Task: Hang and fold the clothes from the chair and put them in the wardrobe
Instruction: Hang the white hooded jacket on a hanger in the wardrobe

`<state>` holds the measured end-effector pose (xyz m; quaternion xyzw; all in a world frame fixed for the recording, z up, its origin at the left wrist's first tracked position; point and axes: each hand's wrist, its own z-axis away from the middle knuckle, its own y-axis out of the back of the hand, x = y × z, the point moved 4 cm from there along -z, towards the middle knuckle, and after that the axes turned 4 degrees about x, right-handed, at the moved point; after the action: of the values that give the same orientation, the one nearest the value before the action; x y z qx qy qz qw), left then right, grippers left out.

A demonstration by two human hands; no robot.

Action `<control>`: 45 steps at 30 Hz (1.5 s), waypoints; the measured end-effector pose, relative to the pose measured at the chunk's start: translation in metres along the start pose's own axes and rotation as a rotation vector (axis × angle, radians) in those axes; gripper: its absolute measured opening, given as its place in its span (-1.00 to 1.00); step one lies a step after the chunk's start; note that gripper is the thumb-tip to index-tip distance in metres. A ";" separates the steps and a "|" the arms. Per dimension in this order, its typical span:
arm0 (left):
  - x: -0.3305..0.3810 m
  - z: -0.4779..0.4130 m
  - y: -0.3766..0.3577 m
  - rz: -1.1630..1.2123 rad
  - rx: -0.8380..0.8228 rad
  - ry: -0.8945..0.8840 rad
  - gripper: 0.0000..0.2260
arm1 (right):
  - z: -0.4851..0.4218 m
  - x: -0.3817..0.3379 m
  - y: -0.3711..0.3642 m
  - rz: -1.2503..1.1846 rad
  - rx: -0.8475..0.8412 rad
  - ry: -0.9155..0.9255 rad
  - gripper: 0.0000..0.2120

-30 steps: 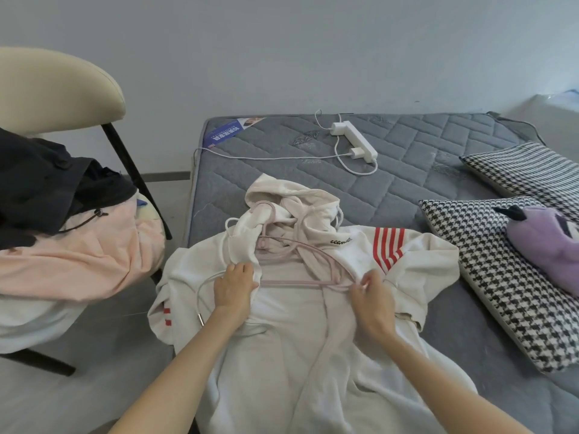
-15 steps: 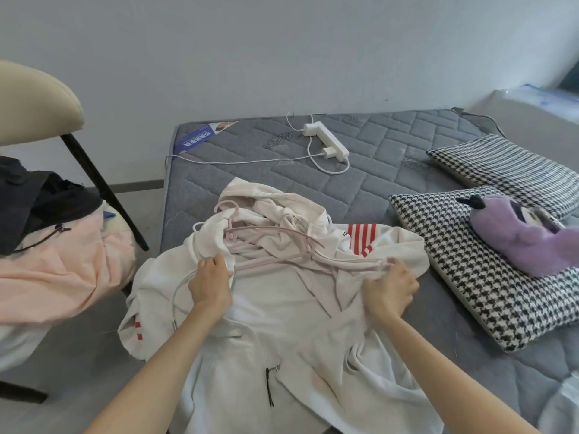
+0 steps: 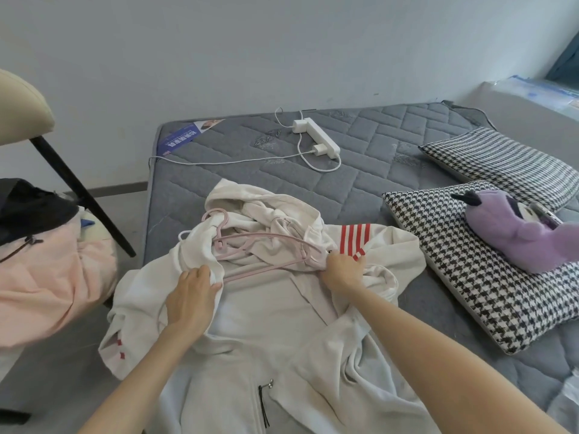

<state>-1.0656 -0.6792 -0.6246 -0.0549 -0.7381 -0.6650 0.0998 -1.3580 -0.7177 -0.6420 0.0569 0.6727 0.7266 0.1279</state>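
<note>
While spread zip-side up across near edge of mattress point(image 3: 360, 189): white hoodie point(image 3: 257, 333), hem toward camera. Left hand point(image 3: 191, 299): fingers curled, gripping fabric at one shoulder. Right hand point(image 3: 343, 270): fingers closed, pinching fabric at other shoulder, just beside red stripes. Between hands, partly under collar: pink hanger point(image 3: 266, 236), hook lying toward hood. Left of mattress: chair point(image 3: 18, 111) with pile of clothes point(image 3: 47, 277). Farther back: white power strip point(image 3: 316, 137), houndstooth pillows point(image 3: 470, 277), purple plush point(image 3: 517, 236) on nearer one.

Grey mattress point(image 3: 360, 189) carrying white hoodie point(image 3: 257, 324) at six o'clock, power strip point(image 3: 322, 140) lying at twelve, houndstooth pillows point(image 3: 438, 261) resting at three
</note>
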 end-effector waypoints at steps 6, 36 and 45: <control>0.001 -0.003 0.000 0.028 -0.007 0.003 -0.79 | -0.022 0.015 0.023 -0.423 0.030 -0.161 -0.78; 0.049 -0.036 -0.050 0.553 -0.258 -0.114 -0.75 | -0.004 -0.075 0.069 -1.136 -0.498 0.042 -0.80; 0.036 0.004 -0.058 0.452 -0.226 -0.139 -0.78 | 0.020 -0.052 -0.005 -0.130 -0.459 0.233 -0.14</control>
<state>-1.1134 -0.6832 -0.6729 -0.2750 -0.6332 -0.6987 0.1880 -1.3021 -0.7118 -0.6405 -0.1009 0.5026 0.8521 0.1057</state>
